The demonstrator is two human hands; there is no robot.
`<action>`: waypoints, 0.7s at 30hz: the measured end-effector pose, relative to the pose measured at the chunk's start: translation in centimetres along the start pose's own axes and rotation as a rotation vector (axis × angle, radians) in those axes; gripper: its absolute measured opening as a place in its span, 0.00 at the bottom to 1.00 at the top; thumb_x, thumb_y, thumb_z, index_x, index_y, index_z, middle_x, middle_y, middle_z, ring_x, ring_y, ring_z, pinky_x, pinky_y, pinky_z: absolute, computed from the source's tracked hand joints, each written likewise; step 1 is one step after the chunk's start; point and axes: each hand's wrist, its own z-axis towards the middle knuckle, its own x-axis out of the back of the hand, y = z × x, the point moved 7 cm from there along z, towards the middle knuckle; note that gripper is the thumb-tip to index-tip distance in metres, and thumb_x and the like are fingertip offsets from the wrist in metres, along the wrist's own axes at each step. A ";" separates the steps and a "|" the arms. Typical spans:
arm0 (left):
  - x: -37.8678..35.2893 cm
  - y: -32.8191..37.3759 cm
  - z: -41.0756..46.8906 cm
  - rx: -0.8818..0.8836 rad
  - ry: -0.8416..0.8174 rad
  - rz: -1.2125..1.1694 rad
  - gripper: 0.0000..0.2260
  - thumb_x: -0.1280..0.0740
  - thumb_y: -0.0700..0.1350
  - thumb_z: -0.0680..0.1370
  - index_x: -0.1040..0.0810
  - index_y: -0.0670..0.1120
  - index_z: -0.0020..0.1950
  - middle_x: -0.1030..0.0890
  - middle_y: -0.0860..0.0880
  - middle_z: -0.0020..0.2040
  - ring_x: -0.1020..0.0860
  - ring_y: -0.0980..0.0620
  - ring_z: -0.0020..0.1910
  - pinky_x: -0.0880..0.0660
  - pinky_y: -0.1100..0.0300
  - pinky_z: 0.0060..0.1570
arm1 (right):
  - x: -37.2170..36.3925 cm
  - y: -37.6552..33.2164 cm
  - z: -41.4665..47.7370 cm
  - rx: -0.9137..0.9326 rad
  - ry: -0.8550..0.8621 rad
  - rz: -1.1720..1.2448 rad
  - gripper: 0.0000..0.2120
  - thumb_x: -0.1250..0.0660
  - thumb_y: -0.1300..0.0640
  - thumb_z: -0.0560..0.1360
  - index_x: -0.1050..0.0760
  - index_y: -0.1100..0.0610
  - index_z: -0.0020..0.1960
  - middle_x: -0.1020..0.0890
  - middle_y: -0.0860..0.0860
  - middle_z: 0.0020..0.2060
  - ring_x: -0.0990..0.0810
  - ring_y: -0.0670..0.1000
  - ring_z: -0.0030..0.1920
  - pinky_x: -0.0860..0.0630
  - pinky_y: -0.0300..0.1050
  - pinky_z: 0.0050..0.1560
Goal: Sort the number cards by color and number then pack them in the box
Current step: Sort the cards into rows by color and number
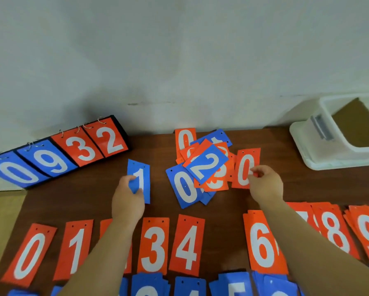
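Fingers of the left hand curl round the lower left side of a blue 1 card, with the thumb pressed on its face. The card sits lengthwise a little left of the middle of the desk; whether it is lifted off the wood I cannot tell. The right hand pinches the right edge of an orange 0 card between thumb and fingertips. That card lies at the right side of a loose pile of mixed orange and blue cards, toward the desk's far edge. A blue 2 card lies tilted on top of the pile, and a blue 0 card sticks out at its near left.

Closer to the near edge runs an orange row showing 0, 1, 3, 4, 6, 8 and 9 from left to right, with both forearms crossing it and hiding parts. Along the near edge itself a blue row is mostly cut off. A white plastic box stands open at the far right corner. A flip scoreboard reading 0, 9, 3, 2 leans at the far left corner.
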 end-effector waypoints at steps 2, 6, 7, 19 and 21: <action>1.6 0.5 -2.3 -0.002 0.027 -0.071 0.19 0.35 0.39 0.82 0.30 0.55 0.71 0.25 0.46 0.68 0.18 0.48 0.48 0.23 0.57 0.35 | 2.0 -0.1 -1.5 0.026 0.004 0.104 0.10 0.32 0.58 0.79 0.20 0.51 0.59 0.18 0.49 0.54 0.19 0.49 0.46 0.21 0.47 0.47; 3.7 2.5 -9.7 -0.015 0.027 -0.209 0.18 0.37 0.37 0.83 0.27 0.57 0.68 0.26 0.54 0.59 0.22 0.51 0.32 0.25 0.59 0.27 | 6.5 0.3 -6.5 0.072 -0.071 0.299 0.11 0.30 0.61 0.78 0.20 0.48 0.57 0.17 0.47 0.50 0.16 0.50 0.47 0.18 0.51 0.47; 3.8 2.9 -11.8 -0.020 0.020 -0.239 0.18 0.37 0.37 0.83 0.26 0.57 0.67 0.25 0.55 0.58 0.23 0.52 0.31 0.26 0.61 0.25 | 7.9 0.5 -7.8 0.090 -0.091 0.328 0.11 0.30 0.61 0.78 0.20 0.48 0.57 0.17 0.46 0.49 0.16 0.51 0.48 0.17 0.52 0.48; 2.1 6.7 -31.3 -0.189 -0.020 -0.485 0.20 0.31 0.39 0.80 0.21 0.62 0.64 0.19 0.52 0.58 0.16 0.38 0.43 0.18 0.42 0.38 | 23.2 6.5 -16.1 0.328 -0.149 0.348 0.16 0.27 0.60 0.76 0.21 0.41 0.57 0.17 0.50 0.48 0.15 0.56 0.44 0.16 0.55 0.43; 2.2 7.0 -33.2 -0.216 -0.014 -0.476 0.20 0.31 0.39 0.80 0.21 0.62 0.64 0.19 0.51 0.59 0.15 0.42 0.43 0.17 0.43 0.38 | 24.1 7.2 -17.0 0.337 -0.147 0.343 0.17 0.27 0.60 0.76 0.21 0.41 0.57 0.17 0.48 0.49 0.15 0.57 0.45 0.15 0.58 0.43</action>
